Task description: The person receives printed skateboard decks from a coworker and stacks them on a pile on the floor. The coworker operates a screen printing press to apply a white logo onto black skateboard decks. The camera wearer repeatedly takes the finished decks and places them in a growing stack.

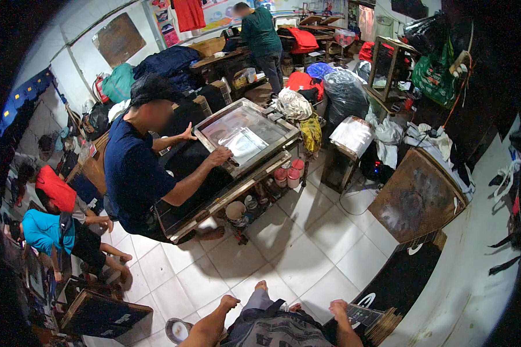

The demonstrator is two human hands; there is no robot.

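My left hand (230, 301) is low in the head view, curled into a fist with nothing visible in it, above the white tiled floor (307, 254). My right hand (337, 307) sits with bent fingers at the edge of a black printed cloth (396, 280) lying on a white table (474, 272); whether it grips the cloth is unclear. My bare foot (261, 285) and grey shorts (272, 329) show between my arms. A bundle of thin sticks (383, 327) lies to the right of my right hand.
A person in a navy shirt (134, 168) leans over a framed printing screen (246, 136) on a wooden stand. Another person in green (260, 34) stands at the back; two sit at the left (55, 222). A brown board (417, 194), pots (287, 173) and bags crowd the floor.
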